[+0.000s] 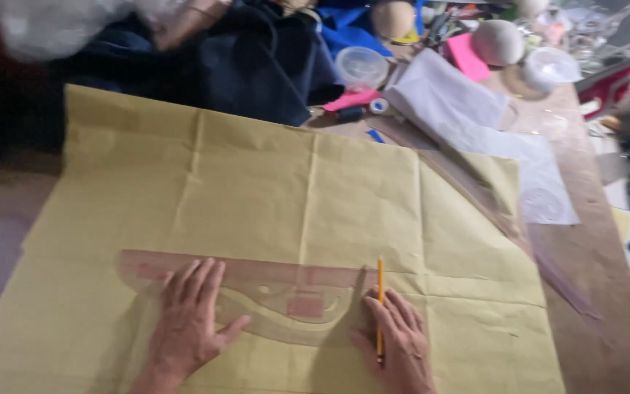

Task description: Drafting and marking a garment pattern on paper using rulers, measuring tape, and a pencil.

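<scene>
The left hand [187, 321] lies flat and open on the transparent curved ruler [257, 292], whose long axis runs parallel to the near edge of the yellow paper [271, 190], while the right hand [397, 343], at the ruler's right end, grips an upright yellow pencil [380, 306].

Single head view, looking steeply down and forward over worktable [592, 292], close to paper sheet [271, 190]; clutter beyond.

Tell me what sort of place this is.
Probably a sewing or pattern-making workshop. The left hand presses a clear curved ruler onto a big sheet of yellow paper, the right hand holds a pencil, and dark cloth is heaped behind.
</scene>
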